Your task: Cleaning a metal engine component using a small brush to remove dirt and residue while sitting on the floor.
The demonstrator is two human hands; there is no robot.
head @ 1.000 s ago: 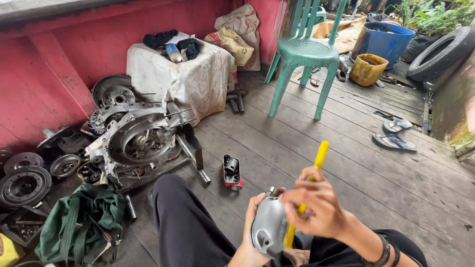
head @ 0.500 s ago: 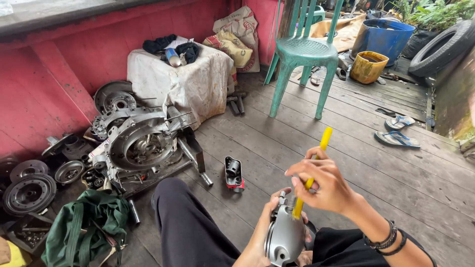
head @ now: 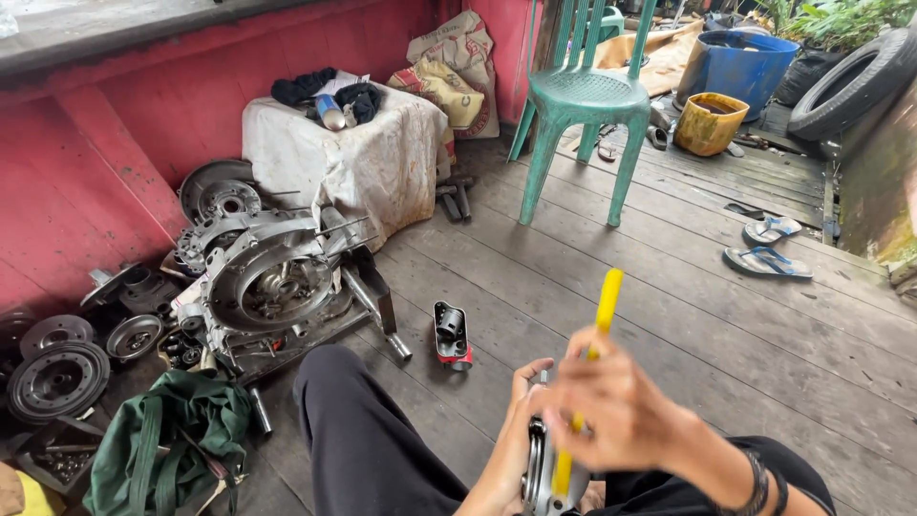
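Biggest thing here is the wooden plank floor (head: 669, 287), with a red wall (head: 86, 162) along the left. Against that wall sits a cloth-covered box (head: 363, 162), and a green plastic chair (head: 585, 100) stands further back. Left of the person's knee lies an engine case (head: 272, 282) on its side, with round metal discs (head: 53, 377) and a green bag (head: 158, 444) near it. A small red and black part (head: 451, 336) lies on the boards between the engine case and the hands.

Down at the bottom, the left hand (head: 516, 430) has its fingers wrapped on a grey metal cover (head: 540, 473) held over the lap. The right hand (head: 616, 416), blurry, is clenched round a yellow-handled tool (head: 604, 311) that stands nearly upright, its lower end against the cover.
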